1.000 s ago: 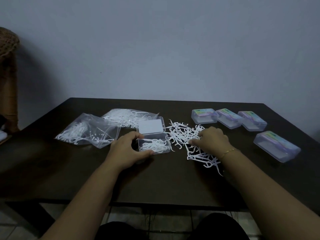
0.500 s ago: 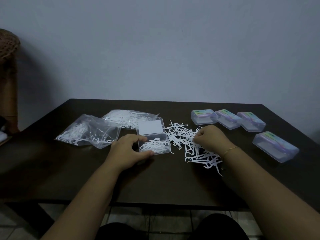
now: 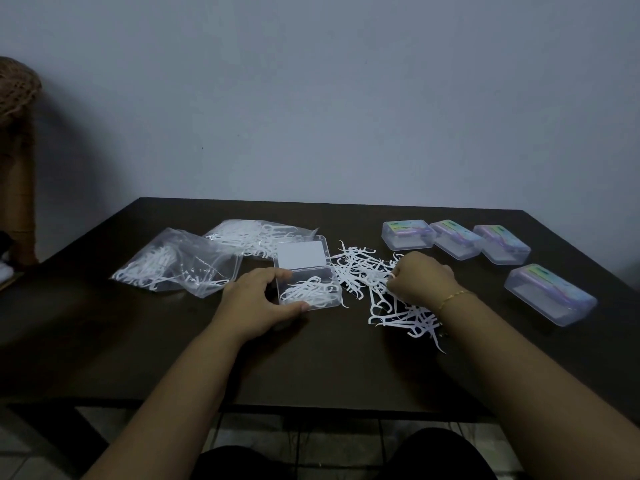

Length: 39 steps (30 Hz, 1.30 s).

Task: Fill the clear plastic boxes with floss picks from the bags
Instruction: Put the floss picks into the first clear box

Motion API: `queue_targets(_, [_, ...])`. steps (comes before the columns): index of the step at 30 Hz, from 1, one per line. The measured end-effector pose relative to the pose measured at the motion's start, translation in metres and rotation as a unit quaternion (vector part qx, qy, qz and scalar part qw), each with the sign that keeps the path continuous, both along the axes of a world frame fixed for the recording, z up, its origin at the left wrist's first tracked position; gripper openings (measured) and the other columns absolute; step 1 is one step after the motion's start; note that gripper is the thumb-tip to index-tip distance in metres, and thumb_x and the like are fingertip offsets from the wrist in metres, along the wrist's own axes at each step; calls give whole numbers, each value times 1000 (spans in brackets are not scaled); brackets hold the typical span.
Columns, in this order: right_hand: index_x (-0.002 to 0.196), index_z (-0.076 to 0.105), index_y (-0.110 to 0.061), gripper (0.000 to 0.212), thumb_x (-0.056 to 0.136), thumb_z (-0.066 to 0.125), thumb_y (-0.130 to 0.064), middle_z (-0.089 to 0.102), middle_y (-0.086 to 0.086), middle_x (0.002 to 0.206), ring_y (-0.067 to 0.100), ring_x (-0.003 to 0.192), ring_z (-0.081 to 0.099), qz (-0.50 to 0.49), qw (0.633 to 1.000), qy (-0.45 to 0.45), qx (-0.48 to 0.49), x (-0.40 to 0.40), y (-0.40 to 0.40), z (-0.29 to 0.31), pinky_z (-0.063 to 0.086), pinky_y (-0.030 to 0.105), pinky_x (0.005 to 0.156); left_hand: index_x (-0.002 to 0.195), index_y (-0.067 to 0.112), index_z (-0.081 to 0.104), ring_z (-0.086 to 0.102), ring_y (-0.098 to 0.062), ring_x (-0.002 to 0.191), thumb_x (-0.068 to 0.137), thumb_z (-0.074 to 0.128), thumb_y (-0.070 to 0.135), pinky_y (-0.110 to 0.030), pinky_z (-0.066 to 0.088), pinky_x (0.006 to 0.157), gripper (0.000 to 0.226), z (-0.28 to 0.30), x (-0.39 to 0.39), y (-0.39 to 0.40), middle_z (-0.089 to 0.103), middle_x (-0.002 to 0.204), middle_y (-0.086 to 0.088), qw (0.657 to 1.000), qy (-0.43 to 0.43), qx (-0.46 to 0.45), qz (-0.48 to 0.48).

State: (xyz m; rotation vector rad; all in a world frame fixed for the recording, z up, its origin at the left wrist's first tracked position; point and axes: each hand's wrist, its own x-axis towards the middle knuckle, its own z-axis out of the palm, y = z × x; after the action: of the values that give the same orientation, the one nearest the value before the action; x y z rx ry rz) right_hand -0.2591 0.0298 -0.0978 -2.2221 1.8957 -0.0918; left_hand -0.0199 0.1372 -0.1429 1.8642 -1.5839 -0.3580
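An open clear plastic box [image 3: 308,289] lies on the dark table [image 3: 311,368], its lid with a white card folded back, several white floss picks inside. My left hand [image 3: 256,303] grips the box's left side, thumb at its near corner. A loose pile of floss picks [image 3: 377,289] is spread to the right of the box. My right hand [image 3: 422,282] rests on that pile with fingers curled, pinching floss picks. Two clear bags of floss picks [image 3: 180,265] lie at the left, the second bag [image 3: 249,237] behind the first.
Three shut clear boxes with coloured labels stand in a row at the back right [image 3: 408,233], [image 3: 457,239], [image 3: 502,244], and another [image 3: 550,294] nearer the right edge. A wicker piece [image 3: 17,84] stands off the table at far left.
My right hand has drawn back from the far side of the pile towards its middle and curled tighter on picks. My left hand and the box have stayed put.
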Motion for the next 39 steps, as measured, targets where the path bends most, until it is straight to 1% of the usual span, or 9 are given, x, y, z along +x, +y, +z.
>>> queue_targets(4, [64, 45, -21, 29, 91, 53, -29, 46, -2, 66, 19, 75, 48, -11, 1000, -18, 8, -4, -2, 4, 40, 40, 88, 124, 40, 53, 48, -13, 121, 62, 75, 64, -45, 36, 106, 70, 0, 0, -1, 55, 130, 13, 1000, 5, 4, 3])
queue_targets(8, [62, 38, -20, 34, 91, 54, -29, 40, 0, 66, 14, 57, 32, -13, 997, -42, 57, -5, -4, 14, 31, 33, 65, 124, 41, 52, 48, -14, 121, 61, 74, 66, -46, 37, 106, 71, 0, 0, -2, 55, 131, 13, 1000, 8, 11, 3])
queue_targets(14, [66, 39, -32, 33, 95, 53, -24, 50, 4, 74, 18, 78, 47, 80, 996, -25, 18, -5, 13, 36, 41, 27, 72, 124, 40, 52, 48, -13, 122, 63, 75, 64, -45, 36, 107, 70, 0, -1, -2, 54, 132, 13, 1000, 5, 6, 5])
queue_targets(20, [63, 55, -24, 30, 92, 59, -21, 55, -3, 67, 8, 60, 43, 109, 978, -178, -3, -6, 22, 46, 33, 19, 52, 125, 39, 52, 49, -13, 120, 62, 75, 65, -44, 36, 107, 71, 1, -1, -2, 55, 130, 12, 1000, 4, 8, 6])
queue_targets(22, [81, 67, -18, 14, 92, 60, -22, 64, 2, 78, 12, 65, 49, 122, 972, -202, -8, -2, 26, 49, 36, 20, 55, 125, 39, 52, 48, -13, 121, 62, 75, 64, -44, 36, 107, 72, 1, -1, -1, 55, 130, 13, 1000, 1, 8, 8])
queue_targets(25, [100, 71, -13, 16, 91, 61, -22, 70, 8, 96, 26, 80, 60, 135, 964, -228, -15, 4, 28, 50, 42, 25, 64, 126, 39, 52, 48, -14, 121, 61, 75, 65, -44, 36, 106, 73, 2, -1, -1, 56, 131, 13, 1000, 4, 8, 8])
queue_targets(30, [101, 71, -13, 17, 91, 60, -23, 67, 5, 86, 9, 60, 44, 167, 969, -178, -20, 20, 27, 45, 37, 21, 55, 130, 40, 47, 47, -15, 123, 61, 76, 64, -43, 37, 107, 79, 0, 0, -2, 54, 133, 11, 1000, 11, 11, 14])
queue_targets(34, [108, 69, -24, 20, 94, 55, -29, 66, -4, 97, 14, 87, 54, 182, 980, -77, -35, 39, 26, 37, 39, 41, 97, 135, 42, 38, 44, -19, 127, 60, 76, 63, -43, 36, 107, 88, -3, 1, -3, 52, 135, 8, 999, 26, 25, 20])
queue_targets(39, [119, 64, -30, 26, 97, 50, -30, 63, -3, 122, 21, 115, 52, 223, 971, 32, -76, 65, 28, 29, 31, 40, 96, 139, 41, 34, 43, -20, 129, 61, 76, 63, -45, 33, 109, 92, -1, 1, -3, 51, 138, 6, 999, 17, 22, 20])
